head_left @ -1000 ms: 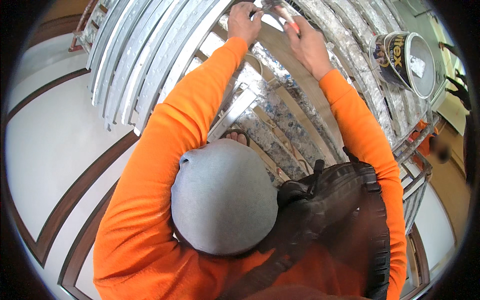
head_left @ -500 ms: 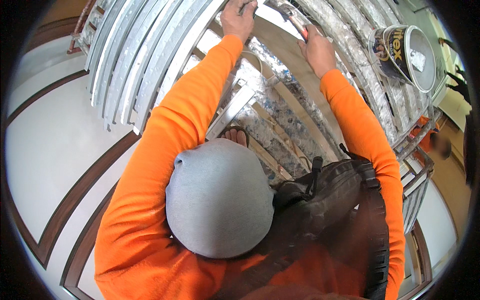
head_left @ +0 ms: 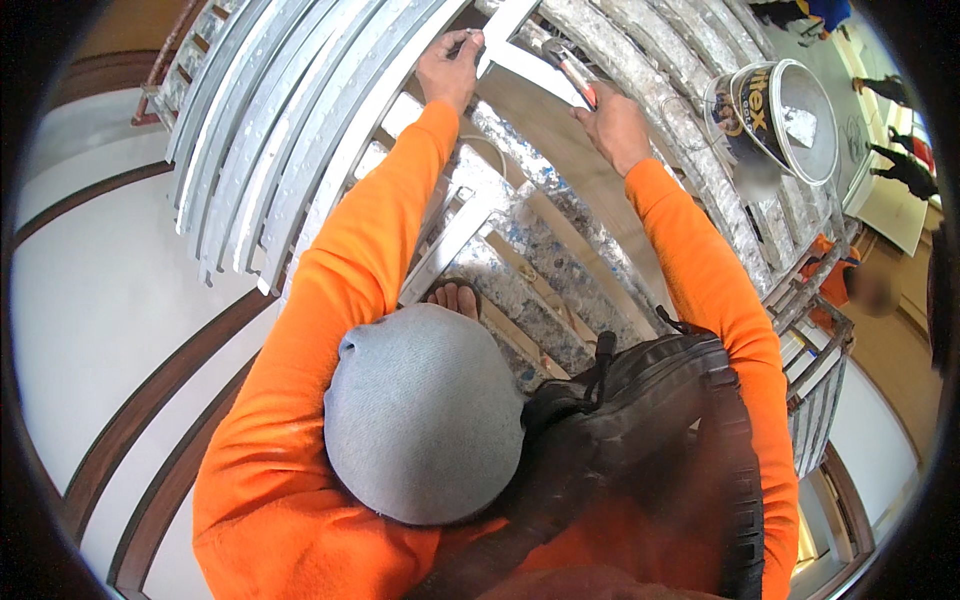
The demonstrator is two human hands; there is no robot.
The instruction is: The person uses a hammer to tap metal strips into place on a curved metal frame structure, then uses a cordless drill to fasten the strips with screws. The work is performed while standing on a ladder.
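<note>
My left hand (head_left: pixel 450 72) is at the upper middle with its fingers pinched together beside a white metal strip (head_left: pixel 508 22); what lies between the fingertips is too small to make out. To its right, my right hand (head_left: pixel 613 127) is wrapped round a hand tool with a red grip (head_left: pixel 589 96) and a dark metal head (head_left: pixel 558 50). That head points up and left, near a white crosspiece (head_left: pixel 540 70) that meets the strip. Left of my left hand runs a stack of long grey metal channels (head_left: pixel 290 120).
Below my hands are paint-spattered planks (head_left: pixel 560 260) with gaps between them and my sandalled foot (head_left: pixel 457 297). A paint bucket (head_left: pixel 800 120) stands on the boards at right. A black bag (head_left: pixel 640 400) hangs at my side. Another person in orange (head_left: pixel 835 285) is at far right.
Both hands have shifted slightly down and left in the picture, as have the bucket and boards. More of the white crosspiece and tool head shows. My grips look the same.
</note>
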